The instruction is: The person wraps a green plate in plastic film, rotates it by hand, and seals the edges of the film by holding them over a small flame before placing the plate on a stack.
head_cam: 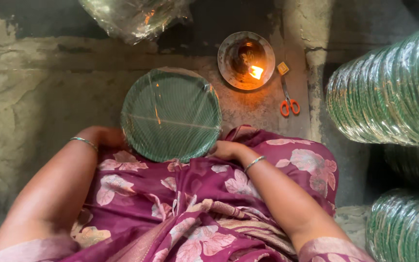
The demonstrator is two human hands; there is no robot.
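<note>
A round stack of green leaf-pattern plates wrapped in clear plastic (170, 114) stands on my lap, its flat face toward the camera. My left hand (105, 137) grips the stack's left lower edge, partly hidden behind it. My right hand (226, 149) holds the right lower edge, fingers tucked under the stack. Both wrists wear thin metal bangles. My lap is covered by maroon cloth with pink flowers (190, 204).
A small metal dish with a burning flame (246, 60) sits on the stone floor beyond the stack. Orange-handled scissors (289, 102) lie to its right. Long wrapped rolls of green plates (389, 92) are piled at right. Another wrapped bundle (132, 17) lies at top.
</note>
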